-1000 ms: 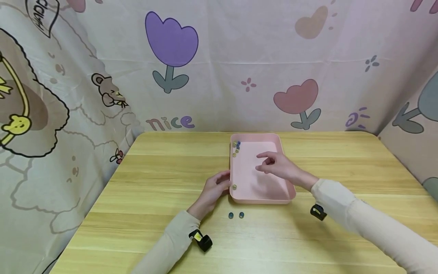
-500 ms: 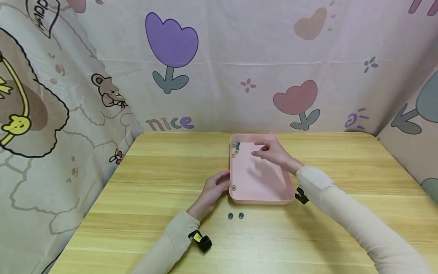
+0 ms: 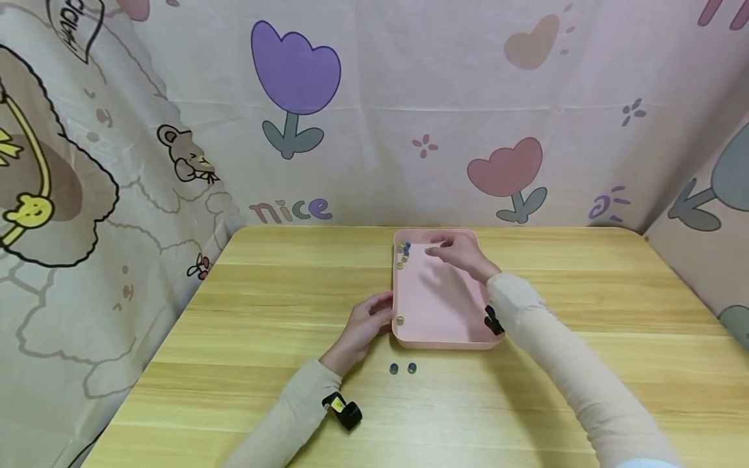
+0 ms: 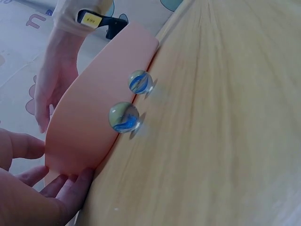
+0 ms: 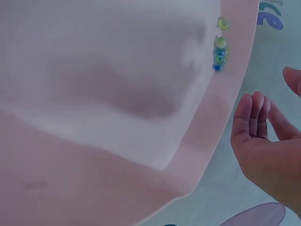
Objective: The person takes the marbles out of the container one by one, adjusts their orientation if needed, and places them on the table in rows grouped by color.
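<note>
A shallow pink tray [image 3: 441, 344] stands on the table, reaching toward its far edge. My left hand [image 3: 361, 328] rests its fingertips against the outside of the tray's left wall. Over the far part of the tray hovers my right hand [image 3: 459, 252], thumb and fingers apart, with nothing seen between them. Several glass marbles [image 3: 405, 253], yellowish and blue, lie along the far left wall inside. Near the front left corner sits a single yellowish marble [image 3: 400, 320]. Two clear marbles with blue swirls, a left one [image 3: 394, 368] and a right one [image 3: 412, 368], lie on the table before the tray.
The wooden table [image 3: 281, 292] extends to both sides of the tray. Behind it hangs a patterned cloth [image 3: 374, 130], with more cloth at the left and right. Black wrist cameras are worn on the left sleeve [image 3: 298, 403] and the right sleeve [image 3: 550, 344].
My right hand has moved away and slightly left over the tray, toward its far end. My left hand, the tray and the marbles stay where they were.
</note>
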A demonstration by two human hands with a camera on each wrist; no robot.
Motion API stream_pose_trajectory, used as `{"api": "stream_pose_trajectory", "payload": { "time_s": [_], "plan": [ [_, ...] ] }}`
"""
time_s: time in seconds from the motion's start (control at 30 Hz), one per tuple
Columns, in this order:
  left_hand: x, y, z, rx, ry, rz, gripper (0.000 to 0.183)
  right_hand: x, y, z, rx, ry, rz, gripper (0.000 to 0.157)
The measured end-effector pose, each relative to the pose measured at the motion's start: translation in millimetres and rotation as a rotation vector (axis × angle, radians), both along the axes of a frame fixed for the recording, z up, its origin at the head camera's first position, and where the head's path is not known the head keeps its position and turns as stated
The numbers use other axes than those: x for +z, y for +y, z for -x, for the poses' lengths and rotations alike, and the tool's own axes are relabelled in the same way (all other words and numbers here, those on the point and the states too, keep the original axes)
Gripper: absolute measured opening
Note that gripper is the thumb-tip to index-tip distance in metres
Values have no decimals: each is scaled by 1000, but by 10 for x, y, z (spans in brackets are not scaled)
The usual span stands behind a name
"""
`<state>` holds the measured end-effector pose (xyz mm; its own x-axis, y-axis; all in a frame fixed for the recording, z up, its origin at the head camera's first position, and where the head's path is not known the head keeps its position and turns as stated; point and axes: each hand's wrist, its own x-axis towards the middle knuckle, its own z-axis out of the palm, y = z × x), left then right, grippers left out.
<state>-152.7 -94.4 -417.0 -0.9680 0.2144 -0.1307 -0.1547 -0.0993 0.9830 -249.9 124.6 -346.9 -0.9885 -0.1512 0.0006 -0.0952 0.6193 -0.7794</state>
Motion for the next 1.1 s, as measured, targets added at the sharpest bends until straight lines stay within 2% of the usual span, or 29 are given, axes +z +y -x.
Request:
{"api": "stream_pose_trajectory", "payload": {
  "time_s": [0.23,0.43,0.73,0.9,1.1],
  "plan": [
    [1,-5,-16,1,-2,0,46,-14,-46,103,-21,-108,85,47],
    [4,-20,-29,5,-3,0,46,-58,-133,156,-71,-130,165,43],
    [-9,-47,-32,14,-4,6,47,-228,-353,242,-237,-76,162,32],
    [-18,-49,-29,6,5,-4,47,-282,-528,248,-295,-37,165,22],
    [-22,-21,-17,-4,25,-13,46,-354,-669,290,-372,36,40,17]
  ]
}}
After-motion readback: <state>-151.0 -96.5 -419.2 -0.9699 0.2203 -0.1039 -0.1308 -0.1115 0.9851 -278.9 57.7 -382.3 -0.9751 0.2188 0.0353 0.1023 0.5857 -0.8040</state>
